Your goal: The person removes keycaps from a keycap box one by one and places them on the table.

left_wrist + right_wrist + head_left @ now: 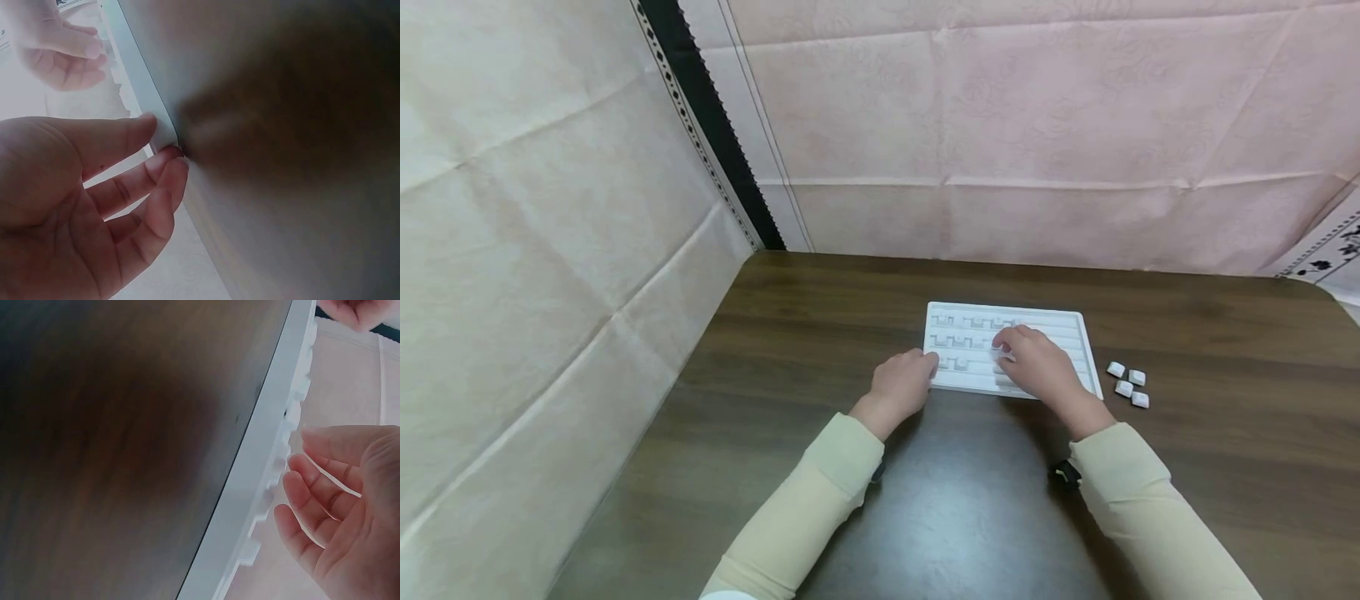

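Observation:
A flat white board (1045, 322) with raised rows lies on the table, with small white blocks set along its left and middle part. At its near left corner my left hand (903, 381) pinches the edge between thumb (134, 132) and fingertips. My right hand (1037, 364) is over the middle of the board, fingers bent downward. In the right wrist view, its thumb (334, 442) and index finger stand a little apart beside the row of blocks (250, 550). Whether a block sits between those fingertips I cannot tell.
Several loose white blocks (1123, 388) lie on the brown wooden table (1225, 400), just right of the board. Pale cloth (1037, 108) hangs behind the table, and more cloth (542, 275) hangs along its left side.

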The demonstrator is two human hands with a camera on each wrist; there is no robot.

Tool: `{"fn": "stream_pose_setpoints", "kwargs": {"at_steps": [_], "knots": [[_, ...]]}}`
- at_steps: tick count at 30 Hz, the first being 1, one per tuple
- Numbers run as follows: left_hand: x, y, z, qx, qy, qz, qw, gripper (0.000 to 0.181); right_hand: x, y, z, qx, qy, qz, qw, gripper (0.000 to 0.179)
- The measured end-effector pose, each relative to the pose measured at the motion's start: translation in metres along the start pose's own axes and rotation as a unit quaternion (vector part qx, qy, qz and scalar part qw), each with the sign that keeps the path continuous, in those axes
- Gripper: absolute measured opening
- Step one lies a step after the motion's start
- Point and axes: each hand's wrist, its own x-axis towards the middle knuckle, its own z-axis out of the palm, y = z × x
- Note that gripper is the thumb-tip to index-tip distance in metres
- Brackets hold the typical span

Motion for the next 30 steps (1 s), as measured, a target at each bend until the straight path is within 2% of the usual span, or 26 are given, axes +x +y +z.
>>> {"fn": "stream_pose_setpoints", "kwargs": {"at_steps": [8,15,23,30], "knots": [[-0.002,-0.001,0.0,-0.007,-0.012,-0.005,0.9999,0.012,0.006,-0.021,0.011,0.004,-0.009,-0.023,0.9997,0.024],[-0.001,-0.001,-0.001,-0.001,-0.002,0.002,1.0,0.009,0.011,-0.035,0.016,-0.004,0.002,-0.049,0.9988,0.023],[0.001,-0.001,0.001,-0.006,0.0,0.003,1.0,0.014,0.014,-0.041,0.021,-0.031,0.011,-0.067,0.9972,0.022],[0.0,-0.002,0.0,-0.004,-0.005,0.002,1.0,0.014,0.016,-0.045,0.023,-0.036,-0.001,-0.071,0.9968,0.022]]}}
